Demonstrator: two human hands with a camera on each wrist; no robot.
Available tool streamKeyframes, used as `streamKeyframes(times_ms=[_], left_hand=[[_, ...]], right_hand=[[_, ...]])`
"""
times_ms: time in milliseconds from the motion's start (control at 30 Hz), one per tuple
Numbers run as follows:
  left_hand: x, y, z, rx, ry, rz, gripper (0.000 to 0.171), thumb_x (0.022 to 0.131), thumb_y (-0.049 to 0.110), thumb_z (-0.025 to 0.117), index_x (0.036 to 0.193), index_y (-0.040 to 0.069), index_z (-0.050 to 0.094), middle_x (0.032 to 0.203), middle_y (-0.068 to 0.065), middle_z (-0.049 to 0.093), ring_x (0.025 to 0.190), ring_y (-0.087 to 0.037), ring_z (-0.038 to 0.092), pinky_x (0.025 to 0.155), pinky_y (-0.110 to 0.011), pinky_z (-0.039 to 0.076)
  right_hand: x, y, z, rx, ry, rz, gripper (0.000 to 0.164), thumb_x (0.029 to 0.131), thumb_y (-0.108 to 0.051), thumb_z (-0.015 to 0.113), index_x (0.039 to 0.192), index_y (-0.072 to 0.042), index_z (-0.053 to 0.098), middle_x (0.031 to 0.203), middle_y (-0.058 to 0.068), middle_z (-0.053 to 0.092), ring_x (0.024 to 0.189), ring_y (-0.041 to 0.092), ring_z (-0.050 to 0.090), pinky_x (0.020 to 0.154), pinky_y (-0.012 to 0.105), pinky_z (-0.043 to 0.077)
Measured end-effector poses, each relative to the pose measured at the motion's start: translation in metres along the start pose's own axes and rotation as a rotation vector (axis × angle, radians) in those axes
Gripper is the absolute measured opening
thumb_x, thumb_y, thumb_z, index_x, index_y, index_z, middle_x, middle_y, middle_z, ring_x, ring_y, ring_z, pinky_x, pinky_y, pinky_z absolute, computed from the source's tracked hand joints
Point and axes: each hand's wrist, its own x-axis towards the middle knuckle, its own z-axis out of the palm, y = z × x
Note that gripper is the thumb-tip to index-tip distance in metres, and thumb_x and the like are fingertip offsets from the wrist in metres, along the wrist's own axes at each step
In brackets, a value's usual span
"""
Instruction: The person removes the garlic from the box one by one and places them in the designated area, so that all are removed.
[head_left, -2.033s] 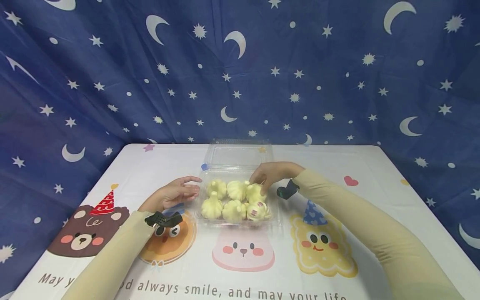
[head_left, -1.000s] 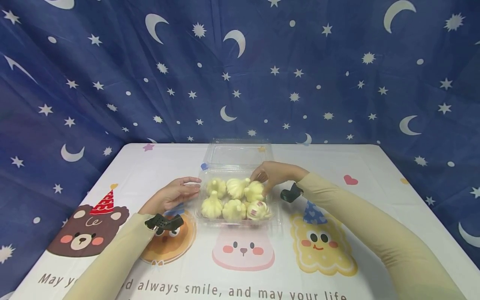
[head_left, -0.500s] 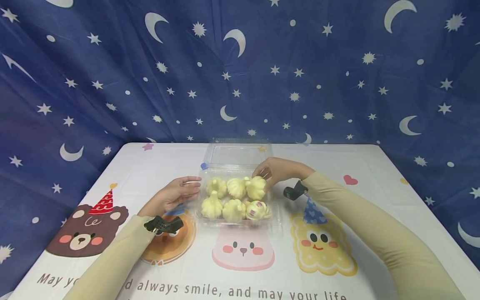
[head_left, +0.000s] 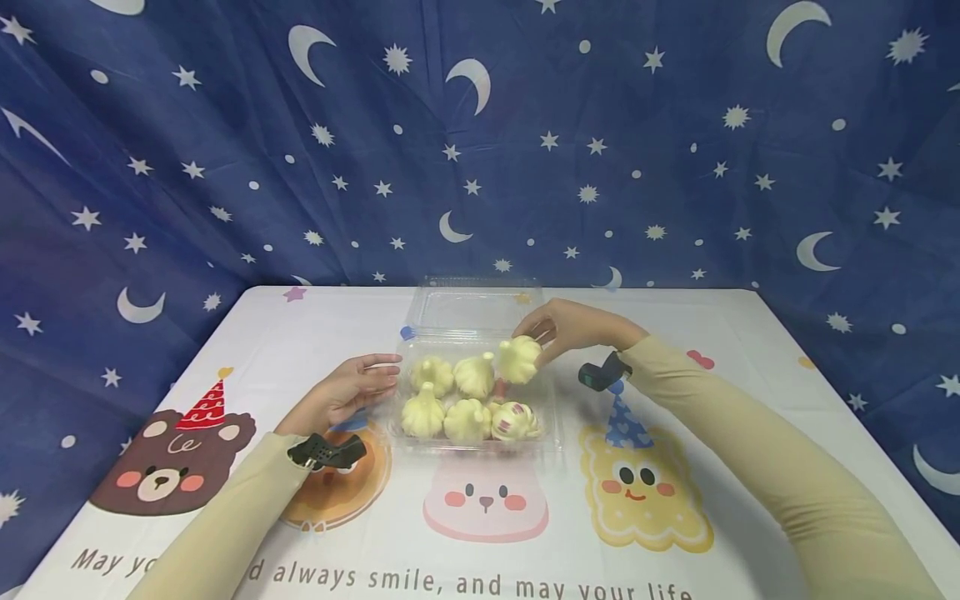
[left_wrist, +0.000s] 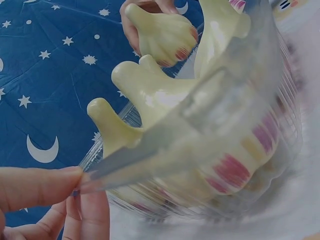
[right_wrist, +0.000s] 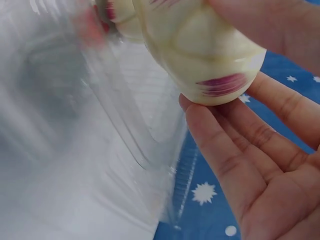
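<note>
A clear plastic clamshell container (head_left: 557,417) sits in the middle of the table with several garlic bulbs (head_left: 422,414) in two rows. Its left rim is pinched between the thumb and fingers of my left hand (head_left: 347,390), as the left wrist view shows. My right hand (head_left: 581,325) holds one garlic bulb (head_left: 519,359) by thumb and fingertips, raised over the back right corner. In the right wrist view this bulb (right_wrist: 200,50) shows purple streaks on its base. A small reddish spot (head_left: 501,388) shows in the gap below it.
The container's transparent lid (head_left: 476,310) lies folded back toward the far table edge. A white tablecloth (head_left: 360,533) with cartoon prints and lettering covers the table. Behind hangs a blue curtain (head_left: 525,217) with moons and stars.
My right hand has taken hold of the back right garlic bulb and lifted it up out of its place, slightly back and right. My left hand has stayed at the container's left side.
</note>
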Motion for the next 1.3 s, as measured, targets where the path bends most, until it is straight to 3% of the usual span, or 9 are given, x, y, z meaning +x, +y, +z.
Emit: streamKeyframes(times_ms=[400, 600, 767, 867, 1000, 1200, 1300], left_hand=[[0.0, 0.0, 0.001, -0.015, -0.001, -0.005, 0.06, 0.092, -0.003, 0.051, 0.143, -0.011, 0.021, 0.121, -0.01, 0.046, 0.085, -0.002, 0.062, 0.076, -0.012, 0.055], [0.0, -0.001, 0.001, 0.021, 0.014, 0.001, 0.061, 0.091, -0.001, 0.053, 0.143, -0.01, 0.022, 0.118, -0.005, 0.049, 0.089, -0.001, 0.06, 0.078, -0.013, 0.054], [0.0, -0.002, 0.001, 0.025, 0.015, -0.002, 0.062, 0.092, -0.001, 0.051, 0.144, -0.01, 0.02, 0.139, -0.024, 0.037, 0.089, 0.0, 0.06, 0.078, -0.013, 0.054], [-0.001, -0.002, 0.001, -0.001, 0.011, -0.008, 0.062, 0.092, -0.003, 0.051, 0.144, -0.01, 0.019, 0.132, -0.02, 0.045, 0.088, 0.0, 0.06, 0.077, -0.013, 0.054], [-0.001, -0.001, 0.001, 0.005, 0.011, -0.01, 0.062, 0.091, -0.002, 0.052, 0.144, -0.01, 0.02, 0.116, -0.002, 0.052, 0.088, -0.001, 0.06, 0.077, -0.013, 0.054], [-0.001, -0.001, 0.002, 0.027, 0.014, -0.003, 0.062, 0.091, -0.001, 0.053, 0.143, -0.01, 0.021, 0.115, -0.001, 0.051, 0.09, -0.001, 0.06, 0.078, -0.013, 0.054], [-0.002, -0.001, 0.002, 0.027, 0.016, -0.001, 0.062, 0.091, 0.0, 0.053, 0.143, -0.01, 0.021, 0.121, -0.006, 0.05, 0.09, -0.001, 0.06, 0.078, -0.013, 0.054]], right_hand=[[-0.024, 0.0, -0.031, 0.013, 0.111, 0.016, 0.056, 0.072, -0.013, 0.081, 0.122, -0.003, 0.059, 0.127, 0.016, 0.059, 0.119, 0.031, 0.056, 0.099, 0.035, 0.05], [-0.039, 0.009, -0.048, 0.019, 0.211, 0.058, 0.056, 0.074, -0.015, 0.079, 0.125, -0.003, 0.058, 0.127, 0.016, 0.059, 0.119, 0.031, 0.056, 0.095, 0.036, 0.053], [-0.051, 0.026, -0.057, 0.036, 0.322, 0.135, 0.056, 0.075, -0.017, 0.079, 0.125, -0.006, 0.058, 0.126, 0.015, 0.06, 0.117, 0.031, 0.058, 0.094, 0.04, 0.053], [-0.057, 0.039, -0.06, 0.056, 0.373, 0.172, 0.057, 0.075, -0.019, 0.079, 0.126, -0.007, 0.058, 0.128, 0.014, 0.059, 0.12, 0.031, 0.056, 0.097, 0.043, 0.05], [-0.065, 0.052, -0.061, 0.091, 0.428, 0.217, 0.059, 0.076, -0.019, 0.079, 0.128, -0.006, 0.055, 0.132, 0.015, 0.056, 0.125, 0.031, 0.051, 0.101, 0.047, 0.047], [-0.076, 0.066, -0.06, 0.129, 0.496, 0.256, 0.061, 0.08, -0.02, 0.075, 0.133, -0.003, 0.05, 0.136, 0.019, 0.051, 0.127, 0.034, 0.049, 0.104, 0.049, 0.044], [-0.08, 0.075, -0.059, 0.133, 0.511, 0.285, 0.063, 0.082, -0.023, 0.073, 0.136, -0.004, 0.047, 0.137, 0.019, 0.05, 0.127, 0.033, 0.047, 0.106, 0.05, 0.041]])
